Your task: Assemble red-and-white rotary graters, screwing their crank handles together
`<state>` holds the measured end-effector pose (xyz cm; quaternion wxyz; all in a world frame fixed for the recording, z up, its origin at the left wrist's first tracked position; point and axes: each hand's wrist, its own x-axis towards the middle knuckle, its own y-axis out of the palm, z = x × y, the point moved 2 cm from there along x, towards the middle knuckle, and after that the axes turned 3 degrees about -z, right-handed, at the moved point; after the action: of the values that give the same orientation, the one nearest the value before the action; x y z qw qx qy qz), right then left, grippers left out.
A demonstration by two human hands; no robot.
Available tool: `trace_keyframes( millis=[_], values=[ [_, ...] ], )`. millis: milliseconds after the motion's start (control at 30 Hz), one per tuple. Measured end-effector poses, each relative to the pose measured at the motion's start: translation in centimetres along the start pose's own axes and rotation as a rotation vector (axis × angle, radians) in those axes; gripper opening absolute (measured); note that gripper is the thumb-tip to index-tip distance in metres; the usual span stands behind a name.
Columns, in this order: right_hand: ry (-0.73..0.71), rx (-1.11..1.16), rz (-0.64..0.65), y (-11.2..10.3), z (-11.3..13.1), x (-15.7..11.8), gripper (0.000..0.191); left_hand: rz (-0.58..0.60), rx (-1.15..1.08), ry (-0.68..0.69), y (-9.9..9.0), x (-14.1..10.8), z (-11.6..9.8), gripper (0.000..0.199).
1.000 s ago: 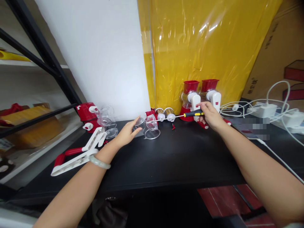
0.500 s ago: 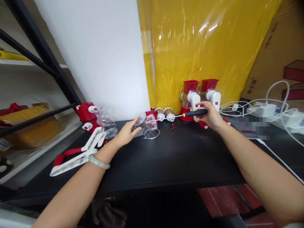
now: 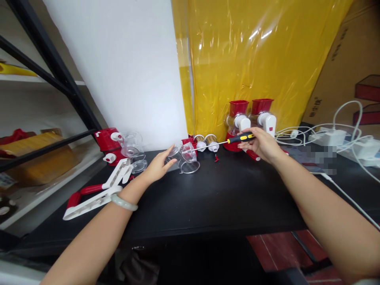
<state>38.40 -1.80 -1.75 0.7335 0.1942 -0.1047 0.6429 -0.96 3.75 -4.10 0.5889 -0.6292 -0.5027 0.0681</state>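
My right hand point(image 3: 261, 145) pinches the black and yellow handle of a long screwdriver point(image 3: 241, 138). Its thin shaft runs left, and the tip lies at a clear plastic part point(image 3: 190, 152). That part rests on the black table, with a clear round rim point(image 3: 190, 167) below it. My left hand point(image 3: 158, 165) is beside the same clear plastic, thumb and fingers around its left end. A red piece point(image 3: 186, 140) shows behind it. Two metal-and-white drums point(image 3: 211, 143) lie just to the right, with a small red part point(image 3: 216, 158) before them.
Two red and white graters point(image 3: 238, 108) stand behind my right hand. At the left are a red body point(image 3: 107, 139), clear cups point(image 3: 132, 145) and white crank arms with red handles point(image 3: 89, 204). White cables and chargers point(image 3: 329, 137) lie on the right.
The fingers of my right hand have opened a little and shifted on the handle. The screwdriver has turned, showing more yellow, and moved slightly left. My left hand has stayed where it was.
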Motion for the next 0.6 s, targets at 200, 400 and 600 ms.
trace_keyframes(
  millis=[200,400,600],
  values=[
    [0.047,-0.007,0.175,-0.9,0.6,-0.3,0.04,-0.001,0.004,-0.003,0.0,0.0,0.1,0.071],
    [0.042,-0.037,0.205,-1.4,0.5,-0.4,0.045,-0.009,0.007,0.009,0.0,0.0,0.1,0.07],
    [0.097,-0.057,0.232,-1.8,0.8,-0.4,0.041,-0.005,0.002,0.016,0.1,0.1,0.3,0.07]
  ],
)
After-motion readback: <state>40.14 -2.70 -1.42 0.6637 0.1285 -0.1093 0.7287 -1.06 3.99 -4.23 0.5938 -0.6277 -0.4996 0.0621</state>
